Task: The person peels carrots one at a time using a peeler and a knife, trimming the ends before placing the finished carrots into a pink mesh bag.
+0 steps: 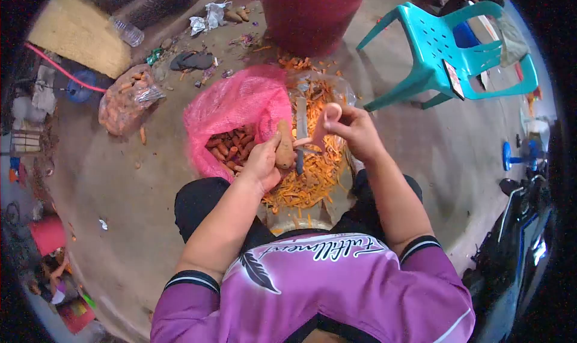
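My left hand (263,164) is closed around a brown-skinned sweet potato (284,146), held upright above the peels. Just to its right, my right hand (357,134) grips a pinkish peeler (319,136); its working end is blurred near the root. Beneath both hands spreads a heap of orange peels (309,184). On the heap lies a flat grey strip (302,118), with a dark piece (300,164) below it. Left of my hands, a pink mesh sack (237,100) gapes open, showing several unpeeled sweet potatoes (231,146).
A large dark red tub (312,15) stands ahead. A teal plastic chair (430,48) is at the right, with a phone-like object (453,78) on its seat. A clear bag of orange-brown roots (127,103) and a dark sandal (192,60) lie to the left.
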Demonstrator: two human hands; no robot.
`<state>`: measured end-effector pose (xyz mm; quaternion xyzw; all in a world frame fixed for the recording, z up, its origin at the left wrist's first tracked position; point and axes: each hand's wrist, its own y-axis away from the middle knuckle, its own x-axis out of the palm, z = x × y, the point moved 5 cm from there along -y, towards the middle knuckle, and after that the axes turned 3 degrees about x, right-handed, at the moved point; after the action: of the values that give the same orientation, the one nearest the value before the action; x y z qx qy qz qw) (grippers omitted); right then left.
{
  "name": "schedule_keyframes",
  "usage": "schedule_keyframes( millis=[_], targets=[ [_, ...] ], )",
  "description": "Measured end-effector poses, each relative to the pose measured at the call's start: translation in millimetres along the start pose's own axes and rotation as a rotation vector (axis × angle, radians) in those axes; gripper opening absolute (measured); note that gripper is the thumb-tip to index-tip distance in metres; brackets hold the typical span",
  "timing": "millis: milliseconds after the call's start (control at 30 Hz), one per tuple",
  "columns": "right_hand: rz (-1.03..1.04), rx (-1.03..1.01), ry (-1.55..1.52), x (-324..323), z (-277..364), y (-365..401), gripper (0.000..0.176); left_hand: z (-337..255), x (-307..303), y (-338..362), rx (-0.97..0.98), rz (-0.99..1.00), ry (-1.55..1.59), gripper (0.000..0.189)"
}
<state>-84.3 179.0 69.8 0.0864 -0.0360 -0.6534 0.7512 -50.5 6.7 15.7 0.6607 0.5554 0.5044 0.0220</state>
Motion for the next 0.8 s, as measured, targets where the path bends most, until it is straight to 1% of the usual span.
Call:
schedule_keyframes(
  millis=[33, 100, 133, 200, 233, 333, 367, 433, 533, 633, 700, 800],
  targets=[
    [-0.077, 0.041, -0.193, 1.2, -3.3, -1.1, 0.024, 6.5, 6.9, -2.1, -0.062, 0.079, 0.065, 0.031],
    [-0.227, 0.128, -0.577, 6.0, -14.5, -3.2, 0.024, 13.2, 13.6, -7.3, -0.068, 0.019, 0.098, 0.029],
    [-0.282, 0.113, -0.591, 3.4, -18.2, -6.7, 0.025, 14.3, 14.5, -10.7, -0.069, -0.012, 0.112, 0.028],
    [-0.386, 0.082, -0.609, -2.9, -25.5, -14.7, 0.028, 21.1, 18.6, -19.6, -0.141, 0.106, 0.135, 0.028],
    [-0.372, 0.077, -0.584, 0.1, -23.1, -14.6, 0.027, 24.8, 19.9, -25.0, -0.177, 0.167, 0.149, 0.028],
    [-0.303, 0.071, -0.489, 14.1, -18.1, -10.5, 0.026, 39.7, 15.7, -47.3, -0.226, 0.099, 0.254, 0.028],
    [-0.32, 0.111, -0.41, 16.5, -16.2, -8.4, 0.026, 41.4, 16.7, -49.8, -0.214, 0.105, 0.263, 0.028],
    [-0.408, 0.074, -0.378, 14.3, -20.9, -14.9, 0.019, 43.0, 19.4, -50.4, -0.189, 0.114, 0.278, 0.027],
    [-0.415, 0.144, -0.36, 13.7, -34.0, -25.1, 0.018, 38.0, 22.0, -49.1, -0.118, 0.083, 0.256, 0.027],
    [-0.365, 0.237, -0.451, 18.0, -49.2, -33.9, 0.017, 26.9, 35.0, -40.3, -0.078, 0.086, 0.243, 0.029],
    [-0.344, 0.264, -0.458, 19.9, -52.4, -37.3, 0.017, 24.2, 36.1, -41.2, -0.043, 0.079, 0.216, 0.03],
    [-0.294, 0.311, -0.445, 23.0, -56.7, -40.5, 0.02, 29.9, 22.8, -51.9, -0.029, 0.103, 0.212, 0.031]
  ],
)
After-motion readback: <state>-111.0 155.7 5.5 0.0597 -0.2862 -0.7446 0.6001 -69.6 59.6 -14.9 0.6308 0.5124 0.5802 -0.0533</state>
